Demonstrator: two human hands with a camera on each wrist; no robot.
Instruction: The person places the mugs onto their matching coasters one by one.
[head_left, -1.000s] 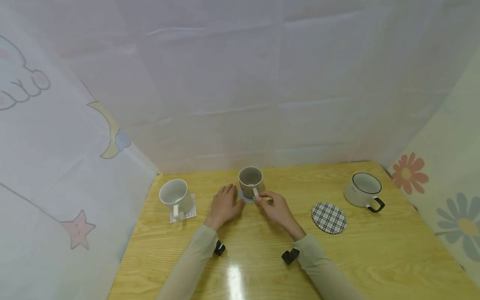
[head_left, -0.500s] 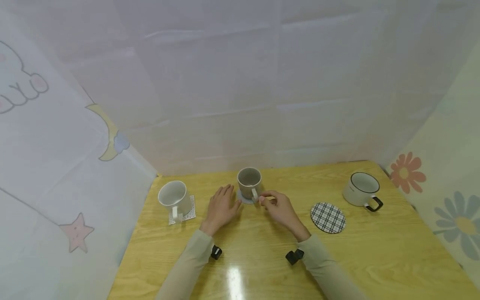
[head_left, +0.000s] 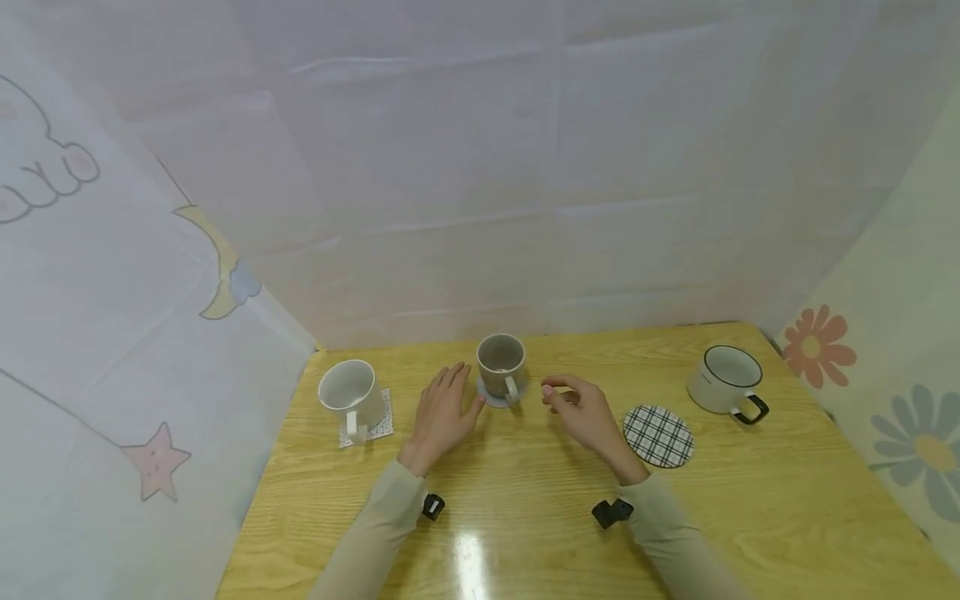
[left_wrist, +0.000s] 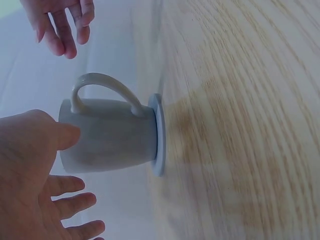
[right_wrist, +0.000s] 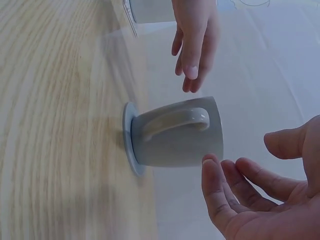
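Note:
A grey mug (head_left: 495, 379) stands upright on a round grey coaster (head_left: 492, 401) at the back middle of the table, its handle turned toward the person. In the left wrist view the mug (left_wrist: 115, 135) sits on the coaster (left_wrist: 159, 135). My left hand (head_left: 441, 417) is just left of the mug, fingers relaxed, holding nothing. To the right of the mug, apart from its handle, my right hand (head_left: 585, 414) has loosely bent fingers with nothing between them. The right wrist view shows the right hand (right_wrist: 270, 190) near the mug's rim, thumb spread from the fingers.
A white mug (head_left: 356, 396) stands on a square patterned coaster (head_left: 384, 423) at the left. Toward the right lies a round checked coaster (head_left: 658, 436), with a black-rimmed white mug (head_left: 718, 387) beyond it. A cloth wall (head_left: 450, 208) closes off the table's back edge.
My right hand has let go of the grey mug's handle and moved off to the right. The left hand has hardly shifted, and the mug stays on its coaster.

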